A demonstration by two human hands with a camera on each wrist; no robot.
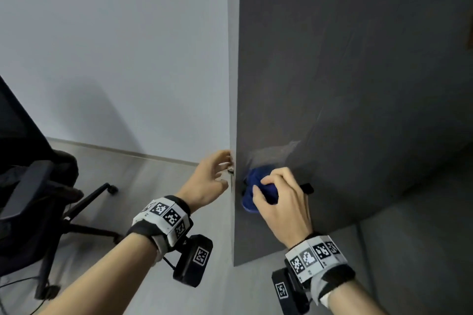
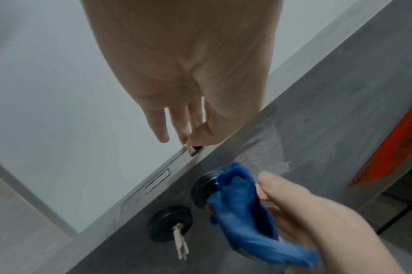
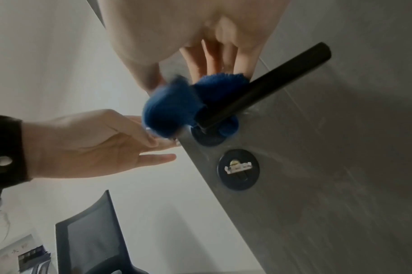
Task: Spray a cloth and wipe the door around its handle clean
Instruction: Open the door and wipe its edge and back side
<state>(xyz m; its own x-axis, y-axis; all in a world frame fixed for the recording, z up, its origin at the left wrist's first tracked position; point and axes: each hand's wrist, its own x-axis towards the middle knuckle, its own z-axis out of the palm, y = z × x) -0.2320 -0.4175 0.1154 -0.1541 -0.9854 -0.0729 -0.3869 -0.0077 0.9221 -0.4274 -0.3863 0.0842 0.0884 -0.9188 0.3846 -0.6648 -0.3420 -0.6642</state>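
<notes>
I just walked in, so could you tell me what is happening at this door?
A person is cleaning the grey door. Their right hand grips a bunched blue cloth against the base of the black lever handle. The left hand, fingers relaxed, rests at the door's edge. A key hangs in the lock below.

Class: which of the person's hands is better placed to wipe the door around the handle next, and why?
Probably the right hand: it grips the blue cloth at the black handle. The left hand is open at the door edge.

Dark office chair (image 1: 33,202) on grey floor (image 1: 143,186) — pale wall (image 1: 115,46) behind, papers (image 3: 33,257) nearby
</notes>
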